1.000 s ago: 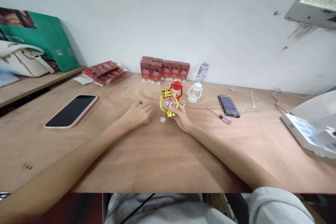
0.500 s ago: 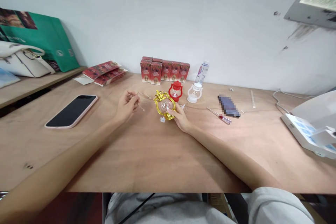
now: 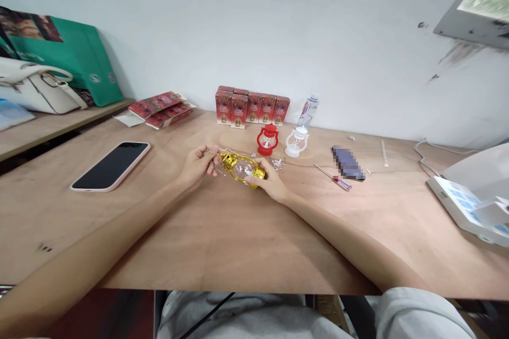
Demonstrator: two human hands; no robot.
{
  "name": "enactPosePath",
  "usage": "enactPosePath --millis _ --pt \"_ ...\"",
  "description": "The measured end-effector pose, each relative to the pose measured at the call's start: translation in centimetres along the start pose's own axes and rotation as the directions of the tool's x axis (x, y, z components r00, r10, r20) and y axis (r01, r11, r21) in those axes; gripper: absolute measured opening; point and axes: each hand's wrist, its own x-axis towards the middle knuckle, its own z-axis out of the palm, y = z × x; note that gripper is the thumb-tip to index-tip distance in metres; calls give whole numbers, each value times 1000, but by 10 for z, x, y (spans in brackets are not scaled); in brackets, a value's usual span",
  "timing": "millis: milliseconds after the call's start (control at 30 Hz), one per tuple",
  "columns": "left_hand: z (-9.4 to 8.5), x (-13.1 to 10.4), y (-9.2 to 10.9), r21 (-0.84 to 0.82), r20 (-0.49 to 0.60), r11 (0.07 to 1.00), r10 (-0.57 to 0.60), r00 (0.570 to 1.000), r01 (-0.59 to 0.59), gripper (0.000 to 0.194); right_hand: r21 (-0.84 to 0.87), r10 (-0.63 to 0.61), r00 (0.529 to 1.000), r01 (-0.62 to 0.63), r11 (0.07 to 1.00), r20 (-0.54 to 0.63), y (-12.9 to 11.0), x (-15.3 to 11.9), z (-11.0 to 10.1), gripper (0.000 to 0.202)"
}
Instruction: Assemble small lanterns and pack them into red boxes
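A small gold lantern (image 3: 240, 167) with a clear globe lies tilted in my right hand (image 3: 273, 182), which is closed around its base. Its top points left, toward my left hand (image 3: 201, 165). Pinched in the fingers of that left hand is a thin bent wire, its ends showing above and below the fingertips close to the lantern's top. Whether the wire touches the lantern I cannot tell. Just behind stand a red lantern (image 3: 267, 140) and a white lantern (image 3: 296, 141), both upright. Small white tags (image 3: 277, 163) lie beyond my right hand.
Several red boxes (image 3: 253, 107) and a bottle (image 3: 308, 110) stand by the wall. Flattened red boxes (image 3: 161, 108) and a phone (image 3: 111, 166) are on the left. A screwdriver (image 3: 334, 177), a blurred dark object (image 3: 348, 162) and a white device (image 3: 467, 206) occupy the right.
The gold lantern has tipped over to the left, its top now at my left fingertips. My left hand has moved slightly right with the wire, closing the gap.
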Motion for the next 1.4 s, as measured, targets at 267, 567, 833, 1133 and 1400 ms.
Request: enactPosePath --millis 267,567,833,1133,1400 --pt "-1 1 -2 -28 -8 1000 -6 1000 6 26 -15 -30 999 29 999 -30 -2 0 -1 37" --pt "-1 2 -1 -76 -31 997 -26 999 24 22 76 -6 999 9 997 -46 -3 0 0 37" --pt "-1 1 -2 -55 -16 998 -30 999 29 25 135 22 998 -15 991 -55 1 1 -2 36" --pt "0 2 -3 -32 -39 999 -40 998 38 22 89 23 999 -20 996 -41 -7 0 -2 38" --pt "-1 1 -3 -59 -56 997 -55 997 52 18 139 -8 999 12 990 -33 -2 1 -4 29"
